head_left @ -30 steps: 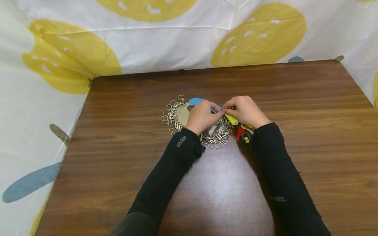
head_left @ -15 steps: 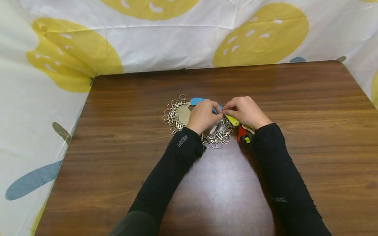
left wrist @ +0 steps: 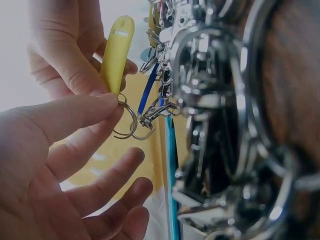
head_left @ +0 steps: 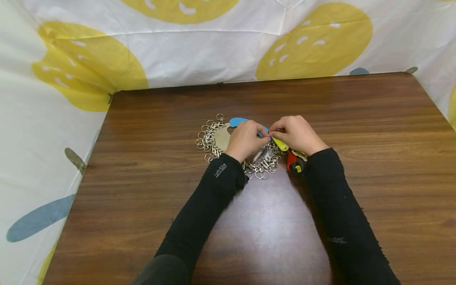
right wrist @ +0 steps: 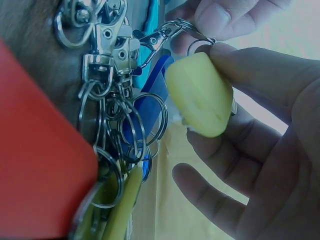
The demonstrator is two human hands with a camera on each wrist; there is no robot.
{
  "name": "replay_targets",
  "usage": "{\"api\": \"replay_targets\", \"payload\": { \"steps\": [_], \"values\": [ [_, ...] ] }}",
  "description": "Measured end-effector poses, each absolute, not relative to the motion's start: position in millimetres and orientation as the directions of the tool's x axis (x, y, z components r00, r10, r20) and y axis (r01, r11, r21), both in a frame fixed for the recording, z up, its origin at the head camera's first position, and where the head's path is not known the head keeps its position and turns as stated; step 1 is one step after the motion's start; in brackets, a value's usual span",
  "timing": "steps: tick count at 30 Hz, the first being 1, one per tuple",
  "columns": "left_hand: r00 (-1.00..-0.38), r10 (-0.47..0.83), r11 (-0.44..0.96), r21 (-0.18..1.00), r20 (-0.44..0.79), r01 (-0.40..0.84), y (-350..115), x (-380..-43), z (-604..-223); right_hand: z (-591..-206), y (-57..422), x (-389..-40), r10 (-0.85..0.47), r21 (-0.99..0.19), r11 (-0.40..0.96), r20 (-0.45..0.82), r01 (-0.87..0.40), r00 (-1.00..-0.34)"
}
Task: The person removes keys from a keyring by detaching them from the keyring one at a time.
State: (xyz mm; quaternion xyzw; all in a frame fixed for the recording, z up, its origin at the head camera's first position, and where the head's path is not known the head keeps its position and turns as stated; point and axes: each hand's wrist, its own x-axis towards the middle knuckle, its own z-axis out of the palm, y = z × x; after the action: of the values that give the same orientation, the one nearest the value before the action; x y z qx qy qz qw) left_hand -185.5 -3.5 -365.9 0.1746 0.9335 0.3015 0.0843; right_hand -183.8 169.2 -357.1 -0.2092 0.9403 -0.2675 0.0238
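In the head view my left hand and right hand meet over the right side of a round beige plate, which is ringed with metal swivel clasps. My left thumb and index finger pinch a split ring, linked to a swivel clasp; the other left fingers are loosely bent. A yellow key tag sits at that ring, and my right thumb and fingers grip it by the ring end. Beside it hangs a dark blue key tag. The fingers partly cover the tag's ring end.
A light blue strip lies along the plate's far side. A red piece and a black-and-yellow item are under my right wrist. Several loose rings hang toward me. The brown table meets a patterned cloth behind.
Both hands stay almost in place, with only slight finger movement around the ring and yellow key tag. The head view has shifted slightly.
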Motion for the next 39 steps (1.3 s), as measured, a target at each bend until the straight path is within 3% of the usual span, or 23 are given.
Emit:
{"api": "replay_targets", "payload": {
  "steps": [16,39],
  "values": [
    [-0.927,0.357,0.769,0.600,-0.114,0.222,-3.9,-182.5,-364.9,-358.0,170.8,-183.4,-0.458,-0.522,0.744,0.054,-0.416,-0.887],
    [-0.929,0.359,0.748,0.624,-0.089,0.229,-5.5,-183.6,-366.1,-355.6,169.9,-182.7,-0.447,-0.519,0.752,0.054,-0.407,-0.893]
  ]
}}
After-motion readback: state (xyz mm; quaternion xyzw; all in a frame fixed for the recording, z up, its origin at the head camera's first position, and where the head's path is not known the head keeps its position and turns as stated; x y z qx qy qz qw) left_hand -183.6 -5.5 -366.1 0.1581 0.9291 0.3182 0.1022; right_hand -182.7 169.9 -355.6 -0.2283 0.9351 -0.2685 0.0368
